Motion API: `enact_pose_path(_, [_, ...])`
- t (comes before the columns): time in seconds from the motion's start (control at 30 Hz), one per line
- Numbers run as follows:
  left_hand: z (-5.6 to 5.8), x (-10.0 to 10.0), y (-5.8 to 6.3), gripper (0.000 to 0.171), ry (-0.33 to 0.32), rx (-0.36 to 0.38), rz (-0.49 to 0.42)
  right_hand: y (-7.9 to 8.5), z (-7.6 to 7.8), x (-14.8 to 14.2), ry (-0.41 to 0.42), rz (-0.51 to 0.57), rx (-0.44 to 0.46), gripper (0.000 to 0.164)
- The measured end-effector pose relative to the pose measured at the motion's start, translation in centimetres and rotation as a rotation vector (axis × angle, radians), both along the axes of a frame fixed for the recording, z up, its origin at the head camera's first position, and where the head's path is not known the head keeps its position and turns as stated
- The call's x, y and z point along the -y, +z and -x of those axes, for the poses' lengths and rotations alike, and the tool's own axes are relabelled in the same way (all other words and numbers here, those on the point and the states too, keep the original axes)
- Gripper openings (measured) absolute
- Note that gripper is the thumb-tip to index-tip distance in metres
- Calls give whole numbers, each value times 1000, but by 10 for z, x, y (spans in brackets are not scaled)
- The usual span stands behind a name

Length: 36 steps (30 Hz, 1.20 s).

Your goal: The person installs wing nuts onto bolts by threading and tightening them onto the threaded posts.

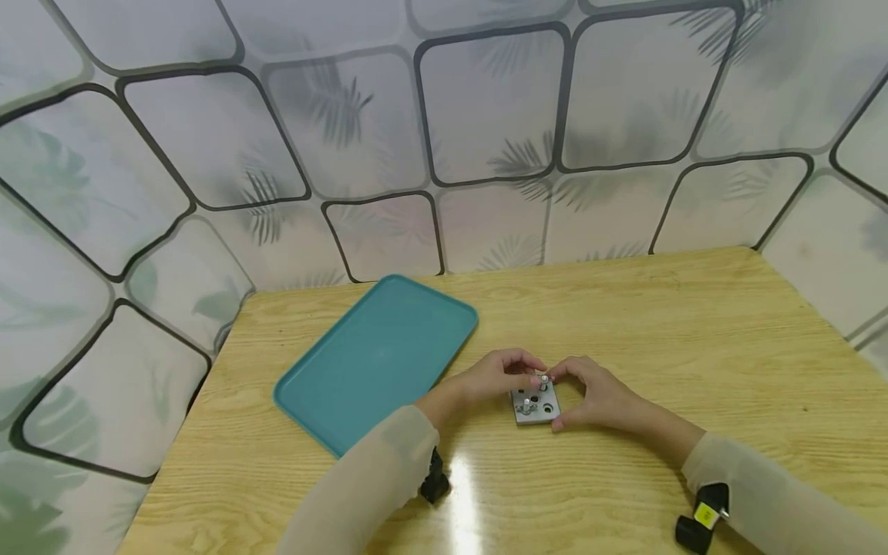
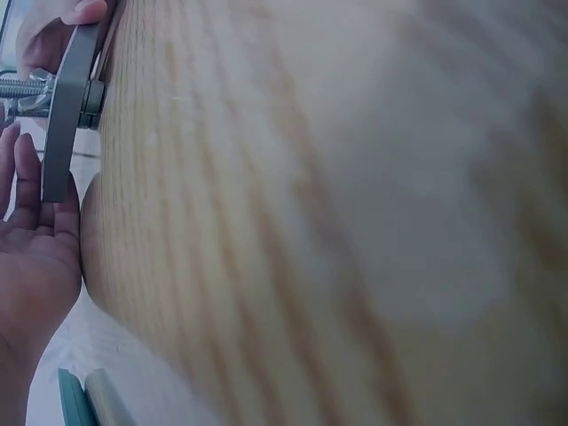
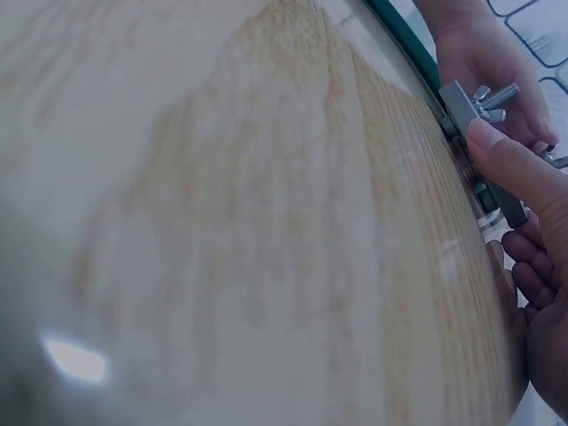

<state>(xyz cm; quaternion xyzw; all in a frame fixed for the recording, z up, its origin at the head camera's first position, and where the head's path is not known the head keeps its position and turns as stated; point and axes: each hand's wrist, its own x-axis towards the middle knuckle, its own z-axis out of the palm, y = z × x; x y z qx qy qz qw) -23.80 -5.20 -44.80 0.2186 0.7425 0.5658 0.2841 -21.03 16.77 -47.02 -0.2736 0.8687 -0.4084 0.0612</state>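
A small square grey metal plate (image 1: 530, 419) with several holes sits over the table between both hands. Two threaded bolts stand up from it. The nearer bolt bears a wing nut (image 1: 527, 405), seen also in the right wrist view as a silver wing nut (image 3: 486, 105). My right hand (image 1: 602, 397) grips the plate's right side, thumb at the near corner and fingers at the far one. My left hand (image 1: 496, 375) has its thumb and forefinger around the far bolt (image 1: 544, 381), pinching at its wing nut. In the left wrist view, bolt heads (image 2: 91, 105) protrude beneath the plate.
A teal tray (image 1: 381, 354) lies left of the hands on the wooden table (image 1: 624, 308), its lower right edge near the left forearm. A patterned curtain or wall covering (image 1: 492, 108) rises behind the table. Dark wrist cameras (image 1: 435, 479) are strapped on both sleeves.
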Motion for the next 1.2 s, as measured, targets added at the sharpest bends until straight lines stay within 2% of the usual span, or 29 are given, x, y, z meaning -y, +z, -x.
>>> enact_pose_path(0.2, [1,-1,-1,21,56,23,-35,-1,0,0,2,1,-20,65])
enact_pose_path(0.33, [2,-1,-3,15,38,10,-32,-1,0,-1,2,-6,-32,65])
enact_pose_path(0.6, [1,-1,-2,22,-3,21,-32,1,-1,-1,4,-10,-26,65])
enact_pose_path(0.9, [-1,0,-1,26,-23,-8,8,0,-1,0,1,-8,-20,64])
enact_pose_path(1.0, [-1,0,-1,23,4,-18,22,1,-1,0,-7,-14,-14,65])
enact_pose_path(1.2, [-2,0,-1,16,101,-1,35,1,-2,1,-22,-15,4,68])
